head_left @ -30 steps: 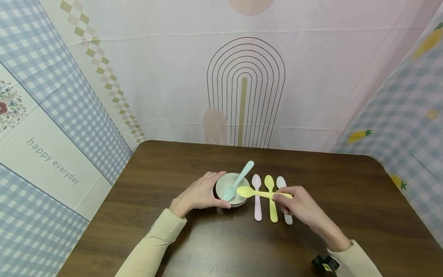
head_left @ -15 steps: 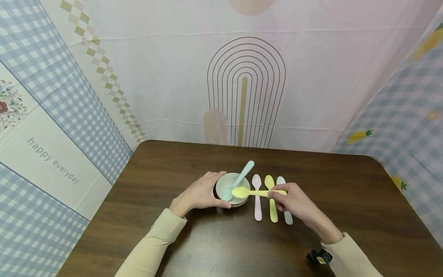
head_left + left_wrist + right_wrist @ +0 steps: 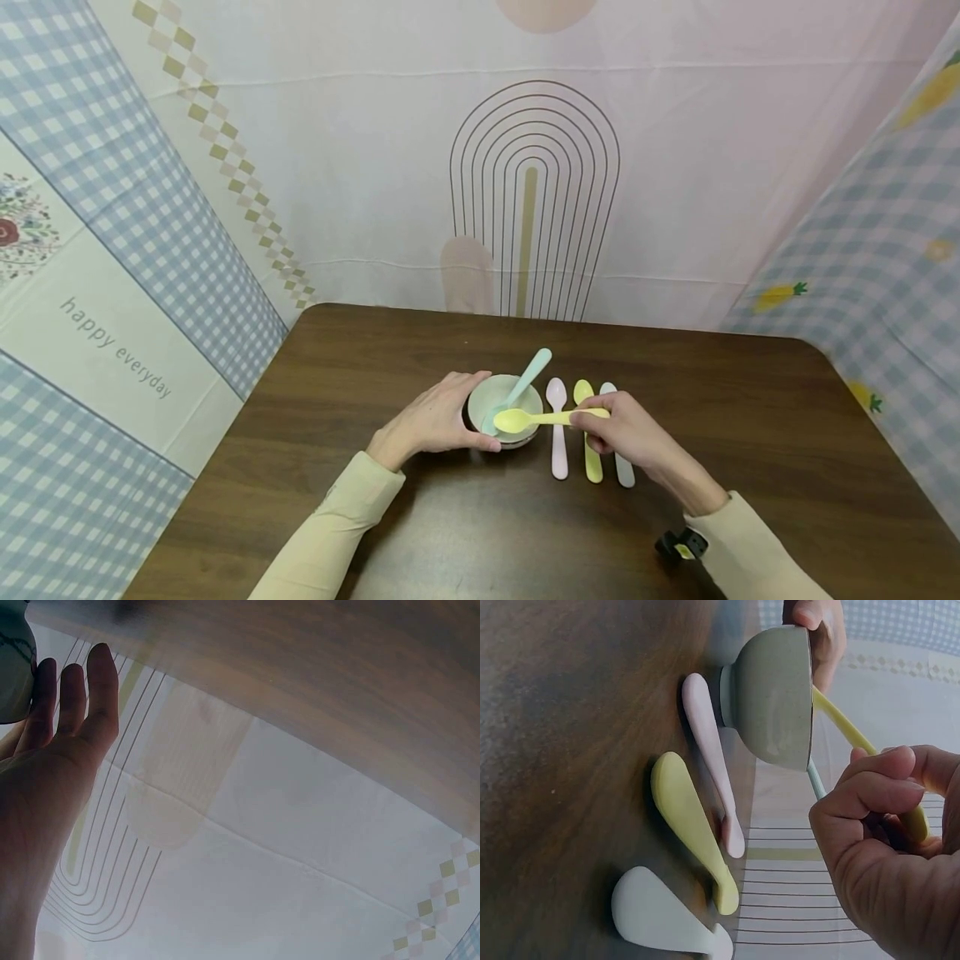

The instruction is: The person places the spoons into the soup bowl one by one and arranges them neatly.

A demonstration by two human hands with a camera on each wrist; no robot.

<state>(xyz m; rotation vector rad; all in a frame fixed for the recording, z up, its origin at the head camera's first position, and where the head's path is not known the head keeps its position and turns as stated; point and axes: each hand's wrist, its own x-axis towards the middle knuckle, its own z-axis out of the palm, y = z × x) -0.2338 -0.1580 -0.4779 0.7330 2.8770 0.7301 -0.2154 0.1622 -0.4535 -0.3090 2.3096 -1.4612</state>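
Note:
My left hand [image 3: 435, 417] holds the side of a small pale grey-green bowl [image 3: 491, 392], thumb in front and fingers behind. A mint-green spoon [image 3: 531, 368] leans in the bowl, its handle sticking out over the far right rim. My right hand [image 3: 626, 429] pinches the handle of a yellow spoon [image 3: 551, 418], whose head lies over the bowl's opening and partly covers the mint spoon's head. In the right wrist view the held spoon's tip is hidden behind the wall of the bowl [image 3: 776, 697].
Right of the bowl a pink spoon [image 3: 558, 454], another yellow spoon [image 3: 592, 465] and a white spoon [image 3: 625, 473] lie side by side on the dark wood table [image 3: 480, 533]. The right hand hovers partly over the last two. A printed cloth [image 3: 375, 183] hangs behind the table.
My right hand has moved left with the yellow spoon, bringing its head from the bowl's right rim to over the inside. The left hand and bowl have stayed still.

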